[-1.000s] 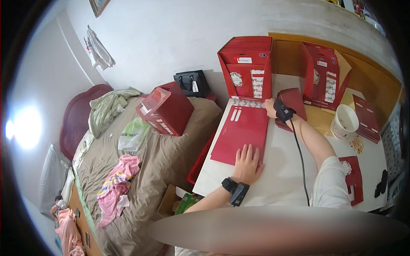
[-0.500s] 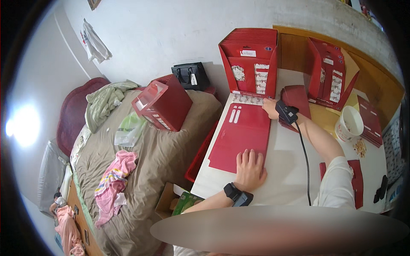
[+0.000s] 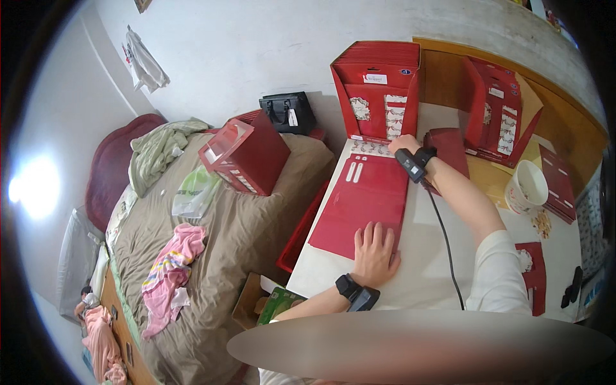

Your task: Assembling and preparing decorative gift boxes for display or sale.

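My left hand (image 3: 375, 256) lies flat with its fingers apart on the lower part of a red cardboard folder (image 3: 359, 212). The folder rests on the white table and has white slots and a patterned strip near its far end. At the folder's far right corner is my right hand (image 3: 403, 146), its fingers bent together. What they hold, if anything, is hidden. Just beyond it stands an upright red display box (image 3: 376, 86) packed with red folders, close to my fingers. More red folders (image 3: 446, 151) lie just right of that hand.
A second red display box (image 3: 494, 109), a white tub (image 3: 526, 186) and red packs (image 3: 556, 183) stand at the right. A black cable (image 3: 447, 250) trails from my right wrist. On the bed (image 3: 237, 231) are another red box (image 3: 250, 154), a black handbag (image 3: 287, 113) and clothes.
My right hand has moved slightly away from me and left, toward the foot of the display box, its fingers drawn in. My left hand stays on the folder.
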A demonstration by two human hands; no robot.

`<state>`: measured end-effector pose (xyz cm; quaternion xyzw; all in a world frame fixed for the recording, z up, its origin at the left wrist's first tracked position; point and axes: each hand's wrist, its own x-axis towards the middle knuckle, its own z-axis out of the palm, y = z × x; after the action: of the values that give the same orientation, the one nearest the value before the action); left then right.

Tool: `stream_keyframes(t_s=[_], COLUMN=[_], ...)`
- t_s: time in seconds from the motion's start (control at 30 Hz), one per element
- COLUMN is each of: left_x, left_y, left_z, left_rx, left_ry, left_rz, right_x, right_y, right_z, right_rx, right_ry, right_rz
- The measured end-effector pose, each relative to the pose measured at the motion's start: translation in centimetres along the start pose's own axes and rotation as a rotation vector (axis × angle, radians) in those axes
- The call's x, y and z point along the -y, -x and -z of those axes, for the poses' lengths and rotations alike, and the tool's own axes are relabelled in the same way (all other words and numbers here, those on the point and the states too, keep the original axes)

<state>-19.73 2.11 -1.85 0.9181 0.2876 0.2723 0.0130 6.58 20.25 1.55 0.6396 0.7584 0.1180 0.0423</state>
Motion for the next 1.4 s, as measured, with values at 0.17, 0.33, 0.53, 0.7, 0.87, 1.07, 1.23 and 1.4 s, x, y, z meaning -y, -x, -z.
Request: stream_keyframes(t_s=[0.17, 0.33, 0.53, 0.7, 0.87, 1.07, 1.23, 1.4], left_x=[0.3, 0.2, 0.2, 0.1, 0.0, 0.3, 0.0, 0.1], left_y=[0.1, 0.1, 0.0, 0.1, -0.1, 0.0, -0.2, -0.1], left_z=[0.1, 0.1, 0.1, 0.2, 0.0, 0.1, 0.2, 0.1], left_rx=[0.016, 0.011, 0.011, -0.003, -0.004, 0.002, 0.02, 0.009], left_ry=[0.003, -0.003, -0.006, 0.016, 0.0, -0.006, -0.011, -0.023], left_rz=[0.006, -0.001, -0.003, -0.007, -0.01, -0.002, -0.001, -0.006], right_x=[1.3, 0.9, -0.6, -1.5, -2.8, -2.1, -3.0, -2.1], right_y=[-0.1, 0.1, -0.3, -0.2, 0.2, 1.4, 1.6, 1.1], right_z=[0.7, 0.7, 0.3, -0.3, -0.3, 1.9, 0.8, 0.0], right_rx=[-0.008, 0.016, 0.042, -0.01, -0.101, 0.013, -0.049, -0.176], right_ry=[0.184, 0.251, 0.243, 0.298, 0.296, 0.401, 0.31, 0.298], right_rz=[0.033, 0.099, 0.222, 0.37, 0.502, 0.515, 0.462, 0.498])
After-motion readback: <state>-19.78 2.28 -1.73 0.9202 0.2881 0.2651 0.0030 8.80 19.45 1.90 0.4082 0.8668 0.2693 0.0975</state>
